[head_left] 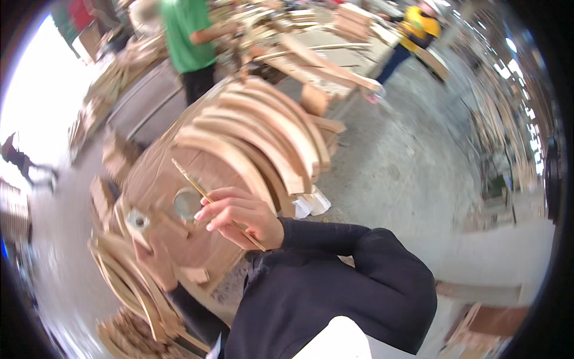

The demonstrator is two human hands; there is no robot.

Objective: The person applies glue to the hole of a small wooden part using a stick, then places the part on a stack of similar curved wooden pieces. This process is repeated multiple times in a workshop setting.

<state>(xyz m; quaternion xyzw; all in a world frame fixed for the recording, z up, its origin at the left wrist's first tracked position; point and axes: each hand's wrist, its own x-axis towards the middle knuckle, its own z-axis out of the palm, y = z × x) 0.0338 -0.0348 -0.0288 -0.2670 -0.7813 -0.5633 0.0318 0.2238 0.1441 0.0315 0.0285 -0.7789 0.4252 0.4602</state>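
Note:
My right hand [239, 216] grips a thin wooden brush handle [197, 186] like a pen, its tip pointing up and left over a brown wooden table top [197, 245]. My left hand [156, 260] holds a small pale wooden block [139, 224] with a hole in its end. A small round container [187, 203] sits on the table between the two hands. Both forearms wear dark sleeves. Curved pale wooden arches [263, 131] are stacked on the table beyond my hands.
More curved wooden pieces [128, 293] pile at the lower left. A person in a green shirt [188, 36] stands at a far bench, and a person in yellow [418, 30] works at the upper right. Grey concrete floor [406, 173] spreads to the right.

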